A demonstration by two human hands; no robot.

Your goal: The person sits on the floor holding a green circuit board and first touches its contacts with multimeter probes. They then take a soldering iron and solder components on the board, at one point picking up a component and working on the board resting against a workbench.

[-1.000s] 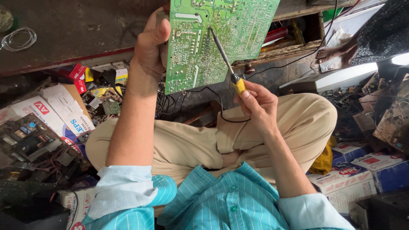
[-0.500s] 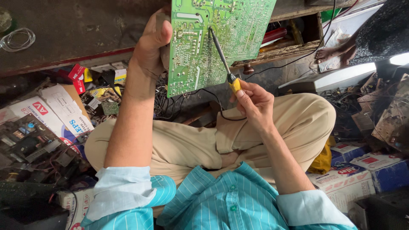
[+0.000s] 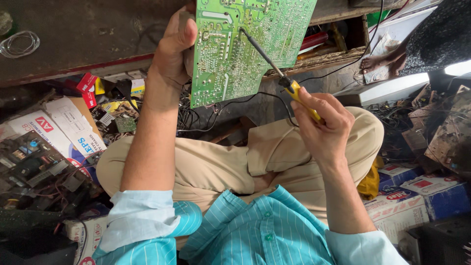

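Note:
A green circuit board (image 3: 248, 44) is held upright above my lap, solder side facing me. My left hand (image 3: 177, 44) grips its left edge, thumb across the front. My right hand (image 3: 321, 125) holds a soldering iron (image 3: 279, 78) by its yellow handle. The iron's dark shaft slants up and left, with its tip touching the board near the upper middle. A black cord runs from the iron's handle down across my beige trousers (image 3: 216, 167).
A dark workbench (image 3: 83, 39) with a wire coil (image 3: 18, 43) lies at upper left. Boxes and electronic scrap (image 3: 39, 162) crowd the left floor, cartons (image 3: 422, 196) the right. Another person's bare foot (image 3: 375, 63) shows at upper right.
The board and both hands have shifted slightly up and left in view. The iron's tip stays on the board.

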